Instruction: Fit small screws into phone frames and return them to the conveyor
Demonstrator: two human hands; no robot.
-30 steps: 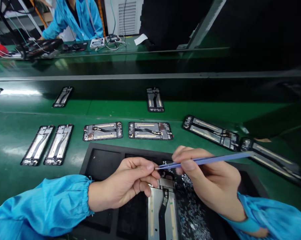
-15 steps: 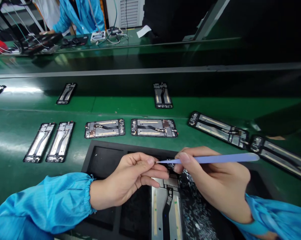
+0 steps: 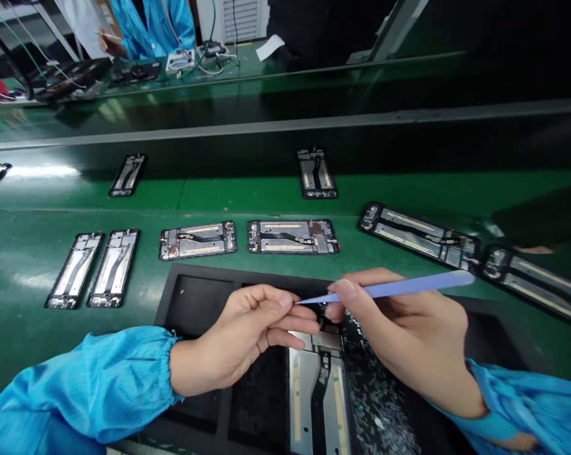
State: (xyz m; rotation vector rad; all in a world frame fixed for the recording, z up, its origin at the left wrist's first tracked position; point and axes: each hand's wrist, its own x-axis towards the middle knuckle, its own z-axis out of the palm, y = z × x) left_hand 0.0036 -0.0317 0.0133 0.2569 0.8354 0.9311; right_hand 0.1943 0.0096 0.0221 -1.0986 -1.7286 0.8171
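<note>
My right hand [image 3: 403, 322] grips a pair of lavender tweezers [image 3: 399, 287], their tip pointing left. That tip meets the pinched thumb and forefinger of my left hand [image 3: 257, 335]; whatever is pinched there is too small to name. Below both hands lies an opened phone [image 3: 318, 392] showing a silver plate and a black ribbon cable, its top end partly hidden by my fingers. It rests on a black compartment tray [image 3: 172, 303]. Many tiny clear and silvery pieces [image 3: 380, 404] are heaped in the tray to the phone's right, under my right hand.
Several opened phones lie around the green bench, among them one [image 3: 292, 237] behind the tray, one [image 3: 418, 234] at the right and one [image 3: 114, 268] at the left. A ledge [image 3: 247, 126] crosses behind. Beyond it a person in a blue smock [image 3: 172, 28] sits by cables and devices.
My right hand and the tweezers have shifted slightly up and left, the tip staying at my left fingers. The person across has raised a hand holding a thin tool.
</note>
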